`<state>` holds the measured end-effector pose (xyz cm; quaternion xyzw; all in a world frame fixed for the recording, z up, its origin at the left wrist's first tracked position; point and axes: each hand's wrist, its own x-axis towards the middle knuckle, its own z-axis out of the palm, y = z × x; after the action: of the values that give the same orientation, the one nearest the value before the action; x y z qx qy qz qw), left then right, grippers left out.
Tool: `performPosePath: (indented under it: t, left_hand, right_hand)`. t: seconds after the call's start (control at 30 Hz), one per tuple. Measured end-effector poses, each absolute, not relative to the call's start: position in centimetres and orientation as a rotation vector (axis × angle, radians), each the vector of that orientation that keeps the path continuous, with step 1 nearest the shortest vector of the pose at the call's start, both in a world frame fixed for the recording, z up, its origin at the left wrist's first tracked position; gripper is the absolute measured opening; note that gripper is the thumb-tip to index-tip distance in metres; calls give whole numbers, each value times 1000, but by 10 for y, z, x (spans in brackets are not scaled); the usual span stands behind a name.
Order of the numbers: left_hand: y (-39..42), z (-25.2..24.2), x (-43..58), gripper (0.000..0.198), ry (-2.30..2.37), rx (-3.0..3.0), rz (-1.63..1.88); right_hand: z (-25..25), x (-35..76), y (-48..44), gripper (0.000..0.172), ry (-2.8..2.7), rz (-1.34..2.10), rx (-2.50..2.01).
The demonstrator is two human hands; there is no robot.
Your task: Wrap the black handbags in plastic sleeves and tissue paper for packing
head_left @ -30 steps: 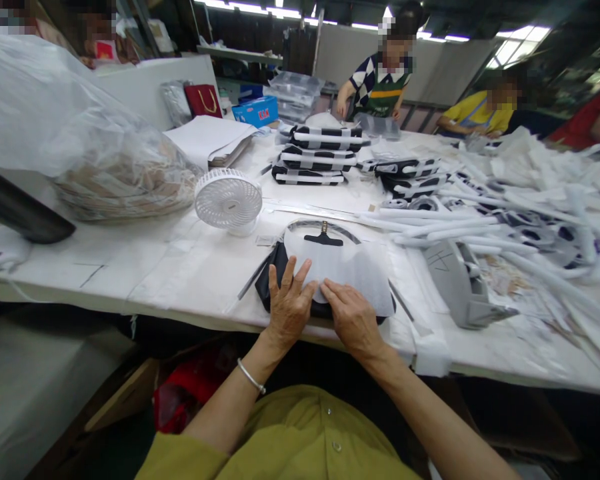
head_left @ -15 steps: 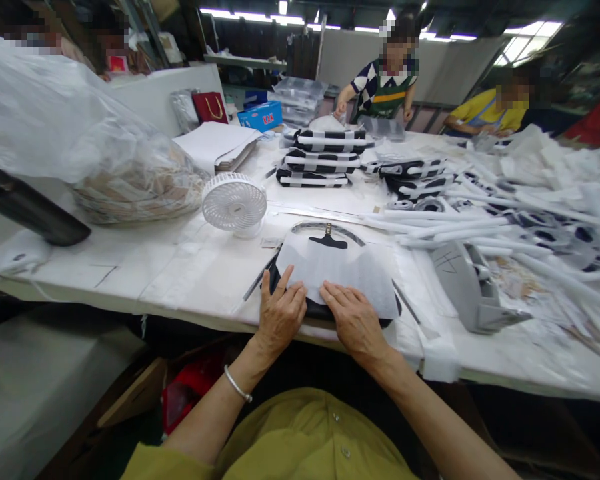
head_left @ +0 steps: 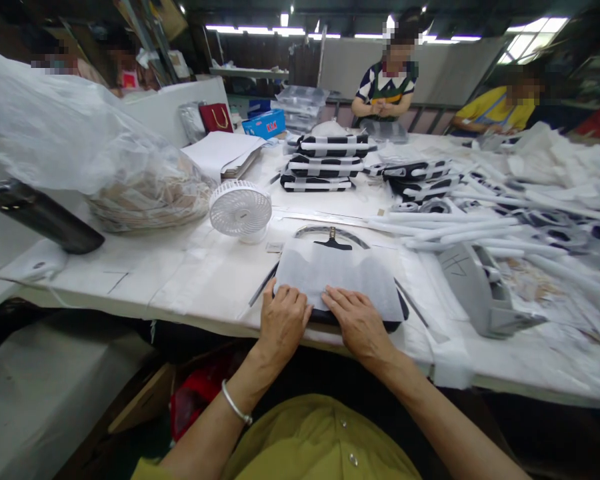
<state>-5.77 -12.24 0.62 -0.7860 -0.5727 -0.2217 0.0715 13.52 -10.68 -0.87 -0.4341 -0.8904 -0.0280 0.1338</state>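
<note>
A black bag (head_left: 360, 319) lies flat at the near edge of the white table (head_left: 190, 280), covered by a sheet of white tissue paper (head_left: 337, 273). Its curved handle (head_left: 331, 235) shows beyond the paper. My left hand (head_left: 283, 319) rests on the paper's near left corner with the fingers curled over the bag's edge. Just right of it, my right hand (head_left: 357, 320) lies flat on the paper's near edge, fingers stretched out.
A small white fan (head_left: 240, 212) stands left of the bag. A big plastic sack (head_left: 80, 153) fills the far left. Stacked striped bags (head_left: 325, 163) sit further back, white rolled pieces (head_left: 505, 220) to the right, a grey stand (head_left: 473, 287) nearby. People work across the table.
My left fingers, spread flat a second ago, have curled in at the paper's corner. The tissue paper now lies lower and flatter over the bag.
</note>
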Motion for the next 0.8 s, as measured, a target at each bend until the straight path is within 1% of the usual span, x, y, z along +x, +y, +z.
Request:
performPosePath:
  t: [0.1,0.2,0.3,0.37,0.43,0.53,0.63,0.8]
  left_hand:
    - [-106,19,-48,20,-1597,-2401,-537]
    - [-93,19,-37,16,-1540,-2492,-490]
    - [-86,8,-31,20,-1529,-2671,-506]
    - [-84,-3,-33,23,-1561,-2769,-623]
    - [-83,-13,-38,24,-1625,-2818,-832]
    - [-83,-23,-44,20,-1699,-2843,-1077]
    - [-83,-26,-46,17,-1749,-2836,-1160]
    - [-84,-28,-46,15,-1668,-2820,-1262]
  right_hand:
    - [-5,131,-108,43,-2588,-106,-1268]
    - [-3,129,-109,45,-2595,-109,-1285]
    - [-7,129,-111,46,-2572,-90,-1301]
    - [-12,131,-112,48,-2528,-53,-1299]
    - [-16,135,-112,52,-2448,13,-1303]
    - [-17,142,-109,49,-2339,140,-1332]
    - [-11,148,-102,42,-2357,243,-1329]
    - [2,151,-95,38,-2395,381,-1324]
